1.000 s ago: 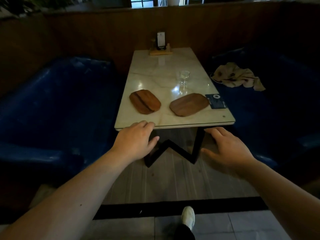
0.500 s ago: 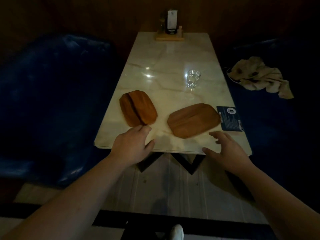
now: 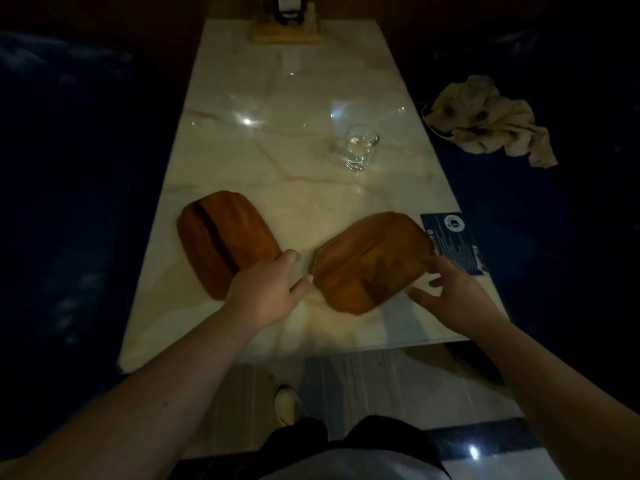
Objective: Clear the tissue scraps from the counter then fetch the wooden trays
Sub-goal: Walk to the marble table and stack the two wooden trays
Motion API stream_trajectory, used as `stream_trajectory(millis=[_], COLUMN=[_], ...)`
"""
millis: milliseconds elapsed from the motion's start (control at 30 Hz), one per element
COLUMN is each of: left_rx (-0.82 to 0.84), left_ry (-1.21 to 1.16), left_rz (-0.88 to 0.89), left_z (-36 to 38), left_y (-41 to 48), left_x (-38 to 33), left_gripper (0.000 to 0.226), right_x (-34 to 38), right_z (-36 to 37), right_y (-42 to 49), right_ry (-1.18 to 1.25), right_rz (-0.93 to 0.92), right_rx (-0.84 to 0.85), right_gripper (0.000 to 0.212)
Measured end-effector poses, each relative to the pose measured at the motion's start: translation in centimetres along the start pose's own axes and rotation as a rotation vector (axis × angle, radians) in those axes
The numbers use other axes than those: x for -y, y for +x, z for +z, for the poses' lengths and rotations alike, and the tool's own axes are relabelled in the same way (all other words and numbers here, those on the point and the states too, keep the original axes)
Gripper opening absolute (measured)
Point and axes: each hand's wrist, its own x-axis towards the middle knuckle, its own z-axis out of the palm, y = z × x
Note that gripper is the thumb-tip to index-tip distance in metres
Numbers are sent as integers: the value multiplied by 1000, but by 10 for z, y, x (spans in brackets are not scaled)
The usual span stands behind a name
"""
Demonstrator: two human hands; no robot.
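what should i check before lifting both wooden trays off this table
1. Left hand at the left tray: ok, at its near edge.
2. Right hand at the right tray: ok, fingers at its near right edge.
3. Firm grip on either tray: cannot tell.
4. Trays empty: ok, nothing on them.
5. Glass clear of the lift: ok, stands apart behind the trays.
6. Dark card free of the right tray: cannot tell, the tray's corner meets it.

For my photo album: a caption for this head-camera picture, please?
Both hands, left and right, reach two wooden trays on a marble table.
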Motion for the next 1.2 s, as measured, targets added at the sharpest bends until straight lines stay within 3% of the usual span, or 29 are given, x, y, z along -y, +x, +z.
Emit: stream_trajectory(millis=[267, 400, 567, 700, 833, 933, 1067, 1200], left_rx=[218, 226, 252, 198, 168, 138, 60, -26], left_ry=[-138, -181, -176, -222, -337, -445, -571, -638], left_rz=[-111, -164, -331, -520, -645, -756, -765, -725], left_z=[42, 61, 78, 83, 91, 98, 95, 72], left_y=[52, 74, 96, 111, 115, 111, 110, 114], left_x=[13, 9, -2, -13, -17, -19, -20, -12], left_gripper=[47, 47, 42, 37, 43, 37, 22, 27], right_x=[-16, -27, -47, -61, -73, -80, -89, -80], right_z=[-1, -10, -12, -9, -7, -7, -10, -13], right_y=[66, 101, 140, 162, 177, 187, 199, 194], right_ry=[148, 155, 104, 82, 70, 39, 66, 270], right_rz=[225, 267, 315, 281, 248, 233, 302, 378], right_rx=[21, 43, 133, 238, 279, 304, 323, 326], right_gripper=[53, 43, 50, 27, 42, 39, 32, 26])
